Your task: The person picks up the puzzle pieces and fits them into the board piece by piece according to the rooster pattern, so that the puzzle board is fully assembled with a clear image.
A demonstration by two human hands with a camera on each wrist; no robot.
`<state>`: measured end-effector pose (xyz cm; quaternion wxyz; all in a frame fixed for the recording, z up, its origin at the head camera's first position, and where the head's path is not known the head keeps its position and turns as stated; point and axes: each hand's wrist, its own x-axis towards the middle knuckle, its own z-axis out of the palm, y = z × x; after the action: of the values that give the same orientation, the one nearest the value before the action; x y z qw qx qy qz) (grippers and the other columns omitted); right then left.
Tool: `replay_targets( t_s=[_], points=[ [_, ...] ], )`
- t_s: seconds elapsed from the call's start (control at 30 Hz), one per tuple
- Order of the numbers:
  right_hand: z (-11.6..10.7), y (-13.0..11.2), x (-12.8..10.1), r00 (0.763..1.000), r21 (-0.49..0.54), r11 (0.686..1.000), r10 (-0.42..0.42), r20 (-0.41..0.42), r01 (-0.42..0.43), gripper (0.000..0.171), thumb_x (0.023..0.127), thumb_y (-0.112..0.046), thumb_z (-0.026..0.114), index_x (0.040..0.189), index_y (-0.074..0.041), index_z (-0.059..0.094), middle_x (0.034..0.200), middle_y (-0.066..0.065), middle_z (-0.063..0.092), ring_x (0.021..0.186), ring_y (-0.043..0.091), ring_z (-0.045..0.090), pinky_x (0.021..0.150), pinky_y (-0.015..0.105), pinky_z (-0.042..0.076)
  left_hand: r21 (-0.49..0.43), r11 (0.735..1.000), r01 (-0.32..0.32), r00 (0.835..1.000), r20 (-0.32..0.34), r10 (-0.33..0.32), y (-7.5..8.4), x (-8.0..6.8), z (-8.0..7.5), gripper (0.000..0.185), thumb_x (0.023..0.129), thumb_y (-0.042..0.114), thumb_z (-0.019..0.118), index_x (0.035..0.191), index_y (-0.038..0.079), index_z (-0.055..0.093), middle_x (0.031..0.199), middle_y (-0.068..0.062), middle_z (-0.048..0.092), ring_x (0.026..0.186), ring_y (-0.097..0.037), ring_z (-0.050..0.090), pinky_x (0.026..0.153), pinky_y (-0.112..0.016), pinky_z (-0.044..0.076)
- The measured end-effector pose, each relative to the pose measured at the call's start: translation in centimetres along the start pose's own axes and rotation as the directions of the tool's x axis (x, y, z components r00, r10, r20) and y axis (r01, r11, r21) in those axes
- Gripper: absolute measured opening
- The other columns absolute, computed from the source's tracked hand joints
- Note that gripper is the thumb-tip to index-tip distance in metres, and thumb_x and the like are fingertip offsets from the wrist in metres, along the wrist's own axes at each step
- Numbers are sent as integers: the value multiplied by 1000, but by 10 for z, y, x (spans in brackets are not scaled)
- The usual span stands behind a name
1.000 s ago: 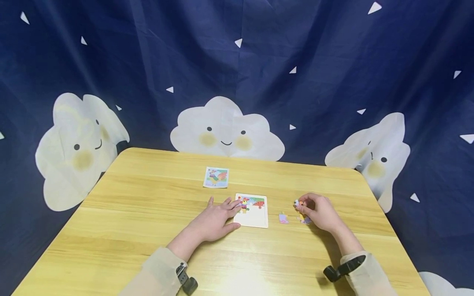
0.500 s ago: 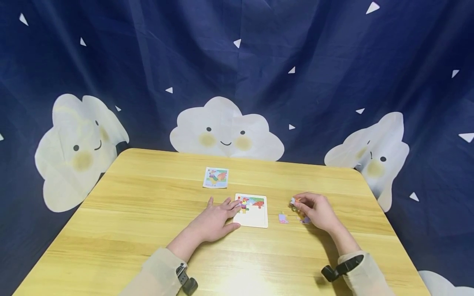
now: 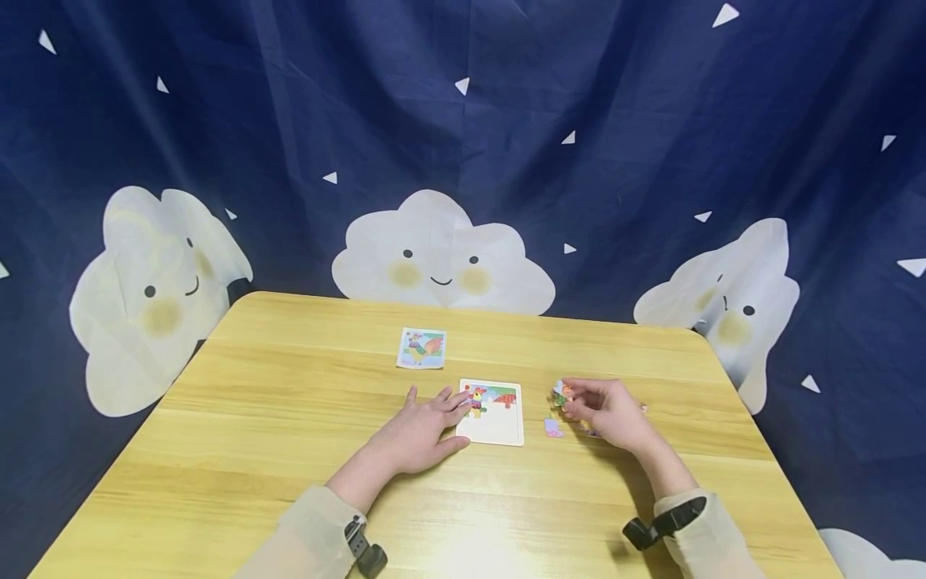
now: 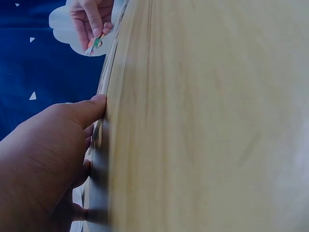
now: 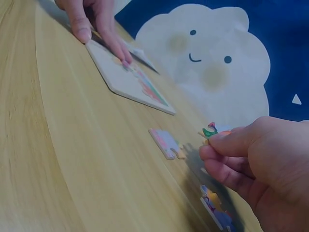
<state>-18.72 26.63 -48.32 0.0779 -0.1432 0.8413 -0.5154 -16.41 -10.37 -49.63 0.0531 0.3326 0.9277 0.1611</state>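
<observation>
The piece (image 3: 561,392) sits pinched between the curled fingertips of the right hand (image 3: 608,414), lifted off the table just right of the board (image 3: 499,430). The board lies flat near the table's middle; only its top strip carries fitted pieces (image 3: 489,396), and the rest of it shows bare white, so the puzzle seems early on, with most of the filling left. The left hand (image 3: 419,430) rests flat with straight fingers, their tips on the board's left edge, steadying it. Two loose pieces lie on the wood: a pink one (image 5: 165,142) between board and right hand, and another (image 5: 215,209) under that hand. A reference picture (image 3: 422,347) lies beyond the board. The table (image 3: 253,450) is pale wood with rounded corners. Behind it hangs a dark blue curtain (image 3: 289,121) printed with smiling white clouds and small triangles.
</observation>
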Motion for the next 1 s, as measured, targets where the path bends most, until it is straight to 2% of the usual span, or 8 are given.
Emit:
replay_targets(
  t_s=[0.17, 0.3, 0.53, 0.77, 1.0],
  points=[
    [2, -3, -1, 1000, 7, 1000, -6, 8, 6, 45, 98, 4, 71, 142, 9, 61, 102, 18, 77, 89, 27, 77, 48, 25, 49, -8, 1000, 3, 1000, -1, -3, 1, 0, -1, 65, 108, 51, 55, 160, 14, 49, 169, 1, 37, 155, -33, 32, 114, -82, 14],
    [5, -6, -1, 1000, -6, 1000, -14, -5, 14, 43, 99, 4, 70, 141, 8, 63, 109, 20, 76, 83, 25, 74, 47, 27, 50, 0, 1000, 5, 1000, -1, -5, 1, 0, -1, 65, 108, 52, 55, 160, 14, 49, 168, 1, 37, 155, -33, 32, 115, -81, 15],
    [12, -9, 1, 998, -12, 999, -35, -57, 34, 39, 98, -1, 74, 136, 5, 68, 100, 17, 76, 68, 24, 66, 47, 29, 50, -1, 1000, 10, 1000, 4, -10, 3, 0, -2, 64, 108, 51, 55, 160, 14, 50, 168, 1, 37, 155, -32, 32, 115, -81, 15],
    [22, -17, 1, 990, -96, 990, -108, -95, 99, 37, 96, -4, 77, 132, 3, 72, 96, 7, 74, 79, 25, 66, 66, 27, 53, -1, 1000, 13, 1000, 5, -13, 3, 0, -2, 64, 108, 51, 55, 160, 14, 50, 169, 1, 36, 155, -33, 32, 115, -81, 14],
    [31, -18, 3, 989, -82, 989, -129, -78, 122, 37, 97, -7, 77, 133, 1, 72, 100, 7, 74, 77, 23, 64, 65, 27, 52, 1, 1000, 10, 1000, 8, -10, 3, -1, -2, 64, 108, 51, 55, 160, 14, 50, 169, 1, 36, 155, -33, 32, 115, -81, 14]
  ],
)
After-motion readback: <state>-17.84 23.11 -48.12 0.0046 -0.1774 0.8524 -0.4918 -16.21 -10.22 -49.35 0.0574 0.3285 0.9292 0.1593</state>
